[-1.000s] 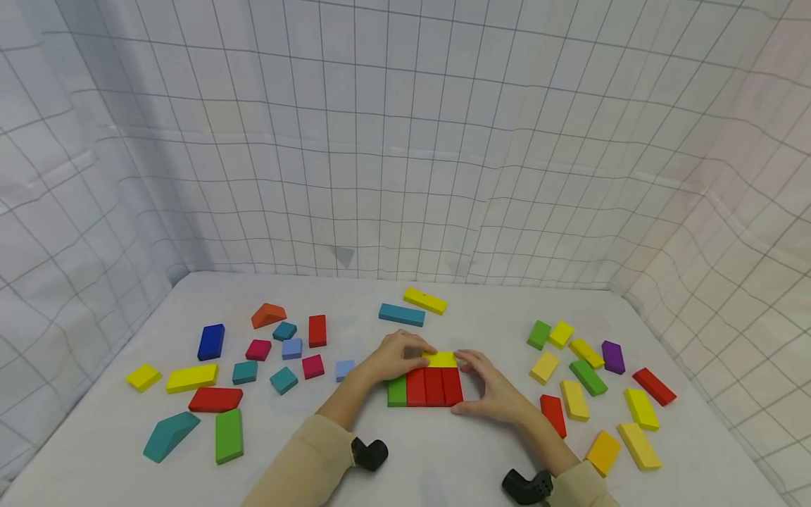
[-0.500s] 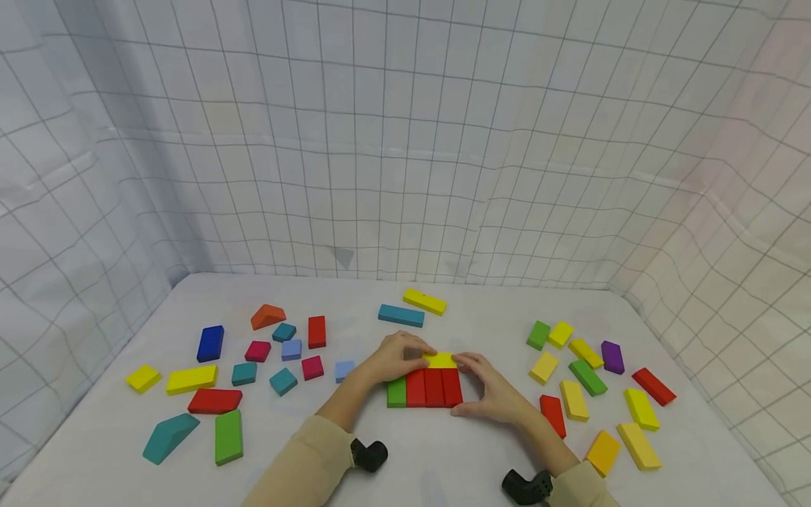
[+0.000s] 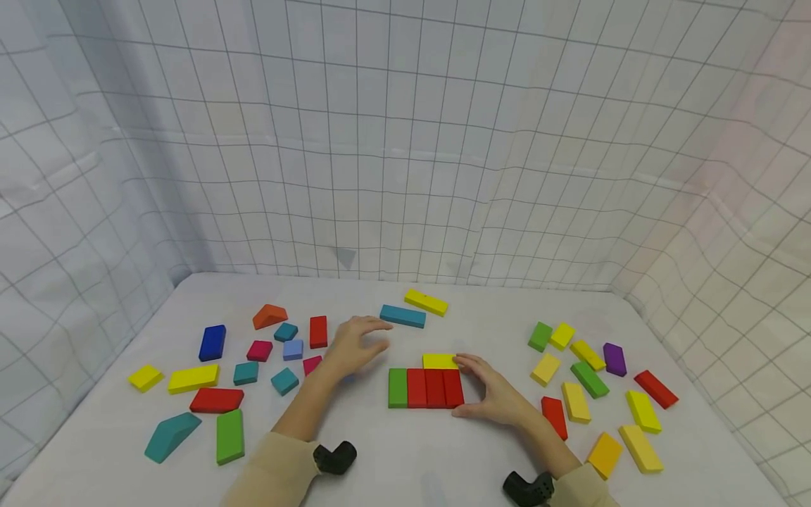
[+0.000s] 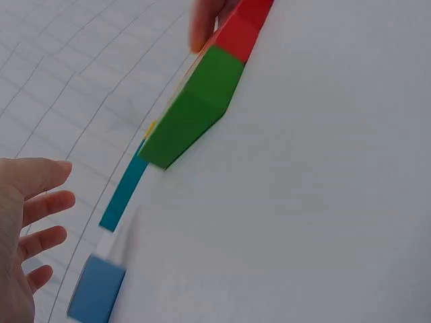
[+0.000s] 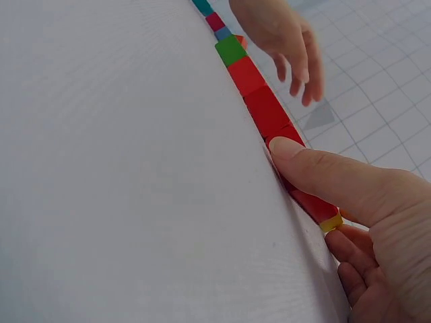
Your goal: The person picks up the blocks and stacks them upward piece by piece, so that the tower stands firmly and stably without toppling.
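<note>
My left hand (image 3: pixel 356 346) hovers over the table with fingers apart and holds nothing. In the left wrist view its fingers stand clear of the blue block (image 4: pixel 97 289). A row of blocks lies flat in the middle: a green block (image 3: pixel 398 389) at the left, then red blocks (image 3: pixel 435 389) side by side. Behind the red ones lies a yellow block (image 3: pixel 438 361). My right hand (image 3: pixel 491 394) spans the row's right end, thumb (image 5: pixel 288 148) against the near face of a red block and fingertips at the yellow block's right end. Its palm side hides part of the row in the right wrist view.
Loose blocks lie at the left, among them a dark blue block (image 3: pixel 212 343) and a teal block (image 3: pixel 172 436). More lie at the right, such as a purple block (image 3: pixel 614 359). A long blue block (image 3: pixel 403 316) and a long yellow block (image 3: pixel 426 302) lie behind the row.
My left hand has let go of the yellow block and moved left and up, uncovering the green block's far end. My right hand has stayed in place at the row's right end.
</note>
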The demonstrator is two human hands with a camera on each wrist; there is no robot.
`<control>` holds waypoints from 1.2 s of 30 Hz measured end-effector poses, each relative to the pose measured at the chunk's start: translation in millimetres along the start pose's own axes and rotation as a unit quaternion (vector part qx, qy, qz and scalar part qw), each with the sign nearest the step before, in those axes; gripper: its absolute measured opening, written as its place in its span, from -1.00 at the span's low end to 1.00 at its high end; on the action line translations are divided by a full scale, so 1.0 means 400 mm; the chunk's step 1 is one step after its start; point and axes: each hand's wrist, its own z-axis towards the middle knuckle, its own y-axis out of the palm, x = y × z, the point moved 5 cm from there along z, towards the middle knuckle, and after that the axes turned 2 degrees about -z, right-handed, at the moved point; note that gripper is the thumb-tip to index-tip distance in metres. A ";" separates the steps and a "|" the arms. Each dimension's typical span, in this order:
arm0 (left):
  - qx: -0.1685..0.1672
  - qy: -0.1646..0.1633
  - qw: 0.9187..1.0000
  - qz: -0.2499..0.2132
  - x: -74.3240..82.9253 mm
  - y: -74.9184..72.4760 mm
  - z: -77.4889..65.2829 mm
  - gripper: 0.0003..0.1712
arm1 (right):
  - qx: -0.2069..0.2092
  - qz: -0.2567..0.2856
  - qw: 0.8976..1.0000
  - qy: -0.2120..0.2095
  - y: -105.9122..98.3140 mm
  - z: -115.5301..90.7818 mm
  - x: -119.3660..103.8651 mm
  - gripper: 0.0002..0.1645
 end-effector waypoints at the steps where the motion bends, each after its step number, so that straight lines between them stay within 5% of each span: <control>1: 0.016 -0.004 1.000 0.009 -0.013 -0.023 -0.007 -0.66 | 0.000 -0.001 1.000 0.001 0.000 0.000 0.000 -0.04; 5: 0.069 -0.030 0.996 0.045 -0.067 -0.099 -0.041 -0.64 | -0.004 0.006 1.000 0.010 0.001 0.001 0.000 -0.04; 13: 0.075 -0.109 0.982 0.134 -0.124 -0.172 -0.090 -0.50 | 0.000 0.004 1.000 0.001 0.003 0.002 0.015 -0.03; 19: 0.055 -0.143 0.972 0.179 -0.141 -0.171 -0.100 -0.41 | 0.000 0.006 1.000 0.003 -0.004 0.000 -0.025 -0.05; 24: 0.042 -0.132 0.974 0.178 -0.147 -0.162 -0.096 -0.46 | -0.005 0.011 1.000 0.001 -0.024 -0.002 -0.077 -0.09; 31: 0.051 -0.139 0.968 0.203 -0.151 -0.149 -0.087 -0.34 | -0.008 0.014 1.000 0.001 -0.026 -0.001 -0.082 -0.10; 36: 0.062 -0.130 0.970 0.194 -0.149 -0.142 -0.079 -0.46 | -0.011 0.020 1.000 0.011 -0.026 -0.004 -0.081 -0.09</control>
